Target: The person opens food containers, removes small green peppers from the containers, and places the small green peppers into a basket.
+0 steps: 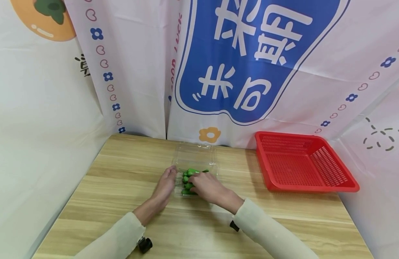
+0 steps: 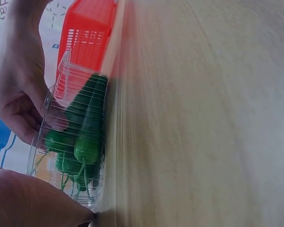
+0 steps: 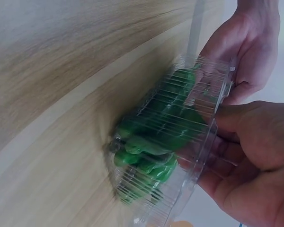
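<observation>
green peppers (image 1: 192, 172), presumably light, firm and slick, suited pinching mid-body; left hand (image 1: 165, 185) lay unclenched, right hand (image 1: 208, 186) unclear in grip.

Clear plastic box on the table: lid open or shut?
Open. In the head view, the lid of the clear box lies folded back, and the right hand reaches in among the green peppers.

Near the back edge of the tabletop (image 1: 121, 187) lies an open clear container (image 1: 195, 154) with green peppers (image 1: 185, 179) inside — the left hand (image 1: 165, 185) at its left side, the right hand (image 1: 207, 187) over the peppers. A red basket (image 1: 311, 187) stands at the back right corner.
</observation>
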The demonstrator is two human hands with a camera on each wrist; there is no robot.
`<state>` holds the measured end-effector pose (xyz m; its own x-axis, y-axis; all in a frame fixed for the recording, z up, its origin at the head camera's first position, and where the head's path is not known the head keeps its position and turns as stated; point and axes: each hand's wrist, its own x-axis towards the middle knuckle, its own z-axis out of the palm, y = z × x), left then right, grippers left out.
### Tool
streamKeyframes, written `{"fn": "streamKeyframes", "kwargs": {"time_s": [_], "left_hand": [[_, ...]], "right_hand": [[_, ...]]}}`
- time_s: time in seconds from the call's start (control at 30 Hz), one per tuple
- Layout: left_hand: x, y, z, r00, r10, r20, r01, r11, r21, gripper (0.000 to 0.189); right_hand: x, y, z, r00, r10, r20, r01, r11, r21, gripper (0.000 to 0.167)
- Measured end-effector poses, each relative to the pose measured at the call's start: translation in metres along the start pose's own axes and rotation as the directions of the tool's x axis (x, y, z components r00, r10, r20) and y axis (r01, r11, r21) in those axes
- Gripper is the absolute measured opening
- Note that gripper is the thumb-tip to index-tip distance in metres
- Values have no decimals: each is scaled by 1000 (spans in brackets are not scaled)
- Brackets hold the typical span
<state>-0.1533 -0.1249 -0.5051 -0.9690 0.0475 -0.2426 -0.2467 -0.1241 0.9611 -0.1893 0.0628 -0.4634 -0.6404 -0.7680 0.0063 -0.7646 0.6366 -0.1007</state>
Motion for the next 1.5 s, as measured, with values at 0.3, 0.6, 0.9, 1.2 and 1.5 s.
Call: {"fn": "streamKeyframes", "kwargs": {"time_s": [0.3,0.6,0.9,1.2,1.5], "left_hand": [[1,-4,-3,1000,-4,14,4,1000,-12,57],[1,-5,-1,1000,-6,23,6,1000,-11,57],[1,-2,0,1000,11,28,-10,1000,-10,58],[2,-2,2,1000,14,21,-14,1000,-11,58],[3,-4,3,1000,10,3,-10,1000,12,56]], "right_hand": [[-3,2,-2,1000,-12,-22,13,1000,23,14],[-5,1,-12,998,-3,-69,7,999,49,17],[-11,2,-24,992,-5,-127,18,995,102,19],[-17,13,-39,983,33,-182,-15,995,99,19],[-25,30,-53,976,67,-209,-42,991,124,13]]}}
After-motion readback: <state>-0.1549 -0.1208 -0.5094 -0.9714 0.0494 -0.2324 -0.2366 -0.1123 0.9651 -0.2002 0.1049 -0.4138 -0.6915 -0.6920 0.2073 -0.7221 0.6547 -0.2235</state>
